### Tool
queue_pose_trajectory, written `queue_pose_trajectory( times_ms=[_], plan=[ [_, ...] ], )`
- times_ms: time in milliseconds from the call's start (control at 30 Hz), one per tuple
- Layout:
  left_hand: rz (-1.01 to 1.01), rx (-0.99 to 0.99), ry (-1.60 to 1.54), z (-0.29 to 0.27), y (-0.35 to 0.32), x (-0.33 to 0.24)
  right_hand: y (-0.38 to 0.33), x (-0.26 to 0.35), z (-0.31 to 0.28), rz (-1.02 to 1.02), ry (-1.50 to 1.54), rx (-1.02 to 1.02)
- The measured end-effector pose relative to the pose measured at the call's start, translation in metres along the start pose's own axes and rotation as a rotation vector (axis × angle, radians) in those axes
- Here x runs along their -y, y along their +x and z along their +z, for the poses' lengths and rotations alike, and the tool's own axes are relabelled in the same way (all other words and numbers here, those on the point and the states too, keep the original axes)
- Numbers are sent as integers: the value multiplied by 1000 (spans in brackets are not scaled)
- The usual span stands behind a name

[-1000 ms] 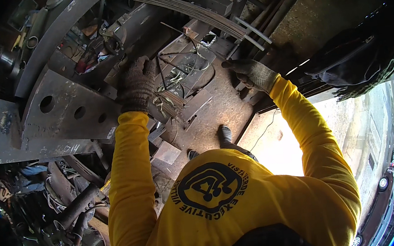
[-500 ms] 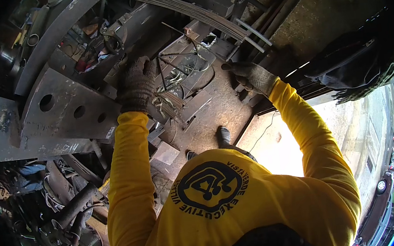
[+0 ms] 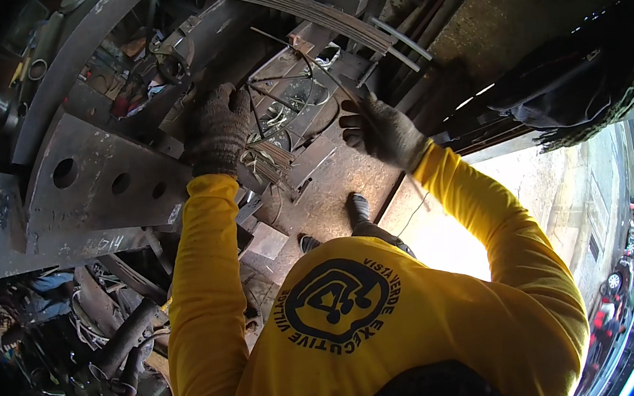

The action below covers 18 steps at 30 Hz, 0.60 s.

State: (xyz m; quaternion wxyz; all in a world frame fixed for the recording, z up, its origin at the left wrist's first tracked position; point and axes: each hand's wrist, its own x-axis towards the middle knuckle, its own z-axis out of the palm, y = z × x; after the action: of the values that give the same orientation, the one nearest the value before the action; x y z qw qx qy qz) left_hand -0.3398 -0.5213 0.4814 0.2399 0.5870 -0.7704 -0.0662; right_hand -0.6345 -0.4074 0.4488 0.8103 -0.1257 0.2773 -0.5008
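So the thing being handled here is a thin metal rod, held in the right hand. The gloved fingers are curled shut around its lower part, and the rod runs on a slant up and to the left from that fist, its far end sitting over the cluttered steel tabletop. Long axis is basically diagonal, pointing away from the person toward the stuff at the back.

The left hand is off to the left of the rod, well apart from it, also gloved. It's pressed down on the junk just beside a small bundle of short rods; looks closed over something but I honestly can't tell what it grips, if anything. So the right hand is the one on the rod, the left is nearer the bundle.

Further out: a big bundle of long rods lies across the top, slanting down to the right. A heavy steel plate with round holes sits left of the left hand. Loose wire loops and scrap lie between the two hands. Yellow sleeves come up from below.
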Motion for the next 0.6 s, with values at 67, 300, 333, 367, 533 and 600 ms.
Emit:
queue_pose_trajectory(
  times_ms=[67, 300, 333, 367, 533, 600],
  plan=[
    [-17, 33, 2, -2, 1, -4, 9, -34, 8, -49, 150, 1],
    [-82, 144, 55, -5, 2, -10, 58, -113, 79, -275, -14, -530],
    [-73, 126, 61, -1, 2, 1, 46, -104, 72, -248, -91, -482],
    [-65, 108, 67, 6, 1, 15, 35, -94, 65, -220, -168, -433],
    [-52, 106, 11, 6, 4, 7, 7, -32, 28, -149, -822, -198],
    [-58, 106, 17, 8, 4, 10, 6, -16, 30, -58, -816, -178]
  ],
)
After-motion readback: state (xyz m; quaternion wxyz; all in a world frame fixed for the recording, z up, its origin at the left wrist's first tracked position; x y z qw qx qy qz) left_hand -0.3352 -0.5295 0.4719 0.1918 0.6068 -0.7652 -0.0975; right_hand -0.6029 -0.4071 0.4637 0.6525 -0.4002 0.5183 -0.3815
